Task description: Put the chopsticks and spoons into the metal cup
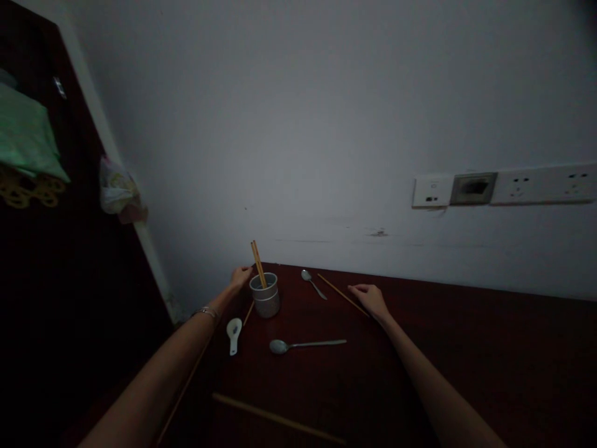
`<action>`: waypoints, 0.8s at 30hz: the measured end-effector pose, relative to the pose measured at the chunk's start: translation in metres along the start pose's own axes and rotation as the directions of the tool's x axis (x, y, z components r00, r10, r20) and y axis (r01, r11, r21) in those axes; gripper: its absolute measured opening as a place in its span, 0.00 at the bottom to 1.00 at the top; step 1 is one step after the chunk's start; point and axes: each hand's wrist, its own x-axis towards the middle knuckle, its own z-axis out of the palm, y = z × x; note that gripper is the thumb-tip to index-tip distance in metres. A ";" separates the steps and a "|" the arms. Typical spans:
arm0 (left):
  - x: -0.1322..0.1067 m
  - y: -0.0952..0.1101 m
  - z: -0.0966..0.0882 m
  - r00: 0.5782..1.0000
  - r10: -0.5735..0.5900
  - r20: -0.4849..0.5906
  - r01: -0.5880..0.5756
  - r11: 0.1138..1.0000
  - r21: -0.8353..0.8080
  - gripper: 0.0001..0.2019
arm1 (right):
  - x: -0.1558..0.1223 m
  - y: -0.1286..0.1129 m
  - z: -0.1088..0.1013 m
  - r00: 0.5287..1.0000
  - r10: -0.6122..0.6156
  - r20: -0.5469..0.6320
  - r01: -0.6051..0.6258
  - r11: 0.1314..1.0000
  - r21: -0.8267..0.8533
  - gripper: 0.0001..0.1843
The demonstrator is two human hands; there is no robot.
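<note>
Cloth is hanging on the dark door, far to the left of the left fingers, and a bag is hanging nearer them. On their near side a white spoon is lying, with one stick stretching along the left forearm and another showing partly beside the cup. A long spoon is lying between the hands, nearer the person; a front chopstick is lying closer in. A short spoon is lying left of the right fingers, and sockets are sitting above and right of them.

The cup is standing upright just right of the left fingers, partly blocking their way rightward, two chopsticks leaning out of it. Those fingers are curling; their spread and any hold cannot be told. A slanting chopstick is lying just on the near side of the right fingers, which are bending with tips close together, nothing showing in them; contact cannot be told.

The table's back edge is running along the wall beyond both hands, and bare tabletop is spreading right of the right fingers.
</note>
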 end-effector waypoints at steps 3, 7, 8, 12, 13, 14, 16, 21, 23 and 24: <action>-0.002 0.015 -0.007 0.997 0.030 0.065 -0.018 0.985 -0.172 0.07 | 0.001 0.004 0.000 1.000 0.004 -0.021 -0.004 1.000 -0.004 0.22; -0.015 0.030 -0.016 0.904 0.080 0.419 0.052 0.954 -0.295 0.15 | 0.002 0.006 -0.001 0.999 -0.036 -0.029 0.034 0.998 -0.047 0.22; -0.019 0.033 -0.017 0.868 0.083 0.490 0.065 0.959 -0.277 0.16 | 0.001 0.006 -0.001 0.999 -0.045 -0.026 0.043 0.997 -0.056 0.22; -0.033 0.040 -0.012 0.821 0.070 0.567 0.032 0.985 -0.167 0.13 | 0.000 0.005 0.000 0.998 -0.057 -0.008 0.056 0.996 -0.076 0.21; -0.035 0.042 -0.010 0.834 0.075 0.546 0.007 0.989 -0.146 0.12 | 0.000 0.005 0.000 0.999 -0.054 -0.002 0.054 0.996 -0.077 0.21; -0.036 0.043 -0.007 0.846 0.086 0.526 -0.019 0.991 -0.131 0.12 | -0.001 0.004 -0.001 0.999 -0.051 0.001 0.051 0.996 -0.075 0.21; -0.036 0.045 -0.005 0.859 0.107 0.501 -0.056 0.992 -0.114 0.11 | -0.002 0.003 -0.001 0.999 -0.050 -0.001 0.049 0.997 -0.066 0.21; -0.036 0.053 -0.004 0.865 0.089 0.493 -0.070 0.996 -0.058 0.07 | -0.002 0.004 -0.001 0.998 -0.051 -0.037 0.051 0.999 -0.015 0.21; -0.038 0.060 -0.004 0.877 0.096 0.470 -0.082 0.995 -0.051 0.07 | -0.002 0.005 -0.002 0.998 -0.039 -0.044 0.040 0.999 0.024 0.21; -0.039 0.065 -0.004 0.885 0.109 0.452 -0.093 0.994 -0.058 0.07 | -0.002 0.006 -0.002 0.999 -0.032 -0.044 0.034 0.999 0.041 0.21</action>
